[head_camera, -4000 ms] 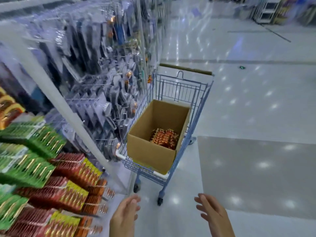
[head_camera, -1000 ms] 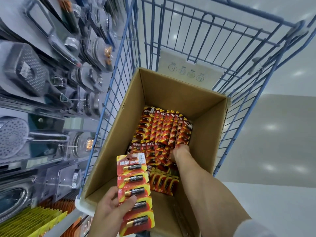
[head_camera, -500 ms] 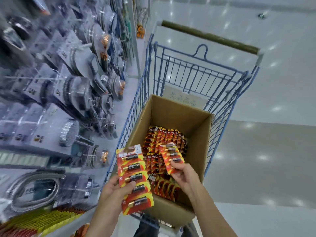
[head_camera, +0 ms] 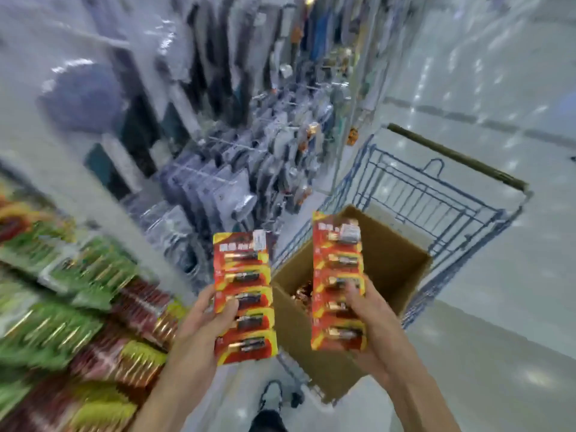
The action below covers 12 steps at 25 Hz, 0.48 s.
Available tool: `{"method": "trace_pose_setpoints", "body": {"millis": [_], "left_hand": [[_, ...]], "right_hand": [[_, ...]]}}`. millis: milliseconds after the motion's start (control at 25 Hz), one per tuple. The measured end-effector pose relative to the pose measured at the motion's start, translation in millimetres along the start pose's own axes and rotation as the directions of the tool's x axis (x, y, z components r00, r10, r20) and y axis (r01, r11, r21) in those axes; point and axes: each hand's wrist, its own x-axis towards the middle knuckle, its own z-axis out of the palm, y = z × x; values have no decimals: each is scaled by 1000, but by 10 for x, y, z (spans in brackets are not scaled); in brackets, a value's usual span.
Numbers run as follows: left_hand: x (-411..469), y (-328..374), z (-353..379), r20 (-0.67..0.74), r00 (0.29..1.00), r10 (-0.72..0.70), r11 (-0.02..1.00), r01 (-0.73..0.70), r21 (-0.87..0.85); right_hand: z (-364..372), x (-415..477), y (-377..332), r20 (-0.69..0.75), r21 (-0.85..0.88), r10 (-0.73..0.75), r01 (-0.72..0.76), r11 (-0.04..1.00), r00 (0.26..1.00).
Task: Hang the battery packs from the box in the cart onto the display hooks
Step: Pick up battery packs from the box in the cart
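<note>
Hook display [head_camera: 93,307] of green and red packs. The blue wire cart [head_camera: 436,194] beside it holds an open cardboard box [head_camera: 389,260] containing battery packs [head_camera: 300,294]. Left hand [head_camera: 202,325] pinches the left strip [head_camera: 243,269]; right hand [head_camera: 371,313] pinches the right strip [head_camera: 338,263]. Both strips are upright, their print blurred.

Two hands [head_camera: 199,332] [head_camera: 374,325], two strips of battery packs [head_camera: 244,275] [head_camera: 338,263], one cardboard box [head_camera: 396,266], one cart [head_camera: 436,201].
</note>
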Motion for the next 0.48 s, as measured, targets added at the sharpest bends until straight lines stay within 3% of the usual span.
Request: {"method": "trace_pose_setpoints", "body": {"millis": [240,480], "left_hand": [[-1294,-56,-497,-232,954,190,973,-215,-86],[-2551,18,-1182,-518,788,333,900,-429,-74]], "right_hand": [[564,-554,354,187,-213,38,3,977,982],[1507,-1024,911,465,-398,158,47,916,871]]}}
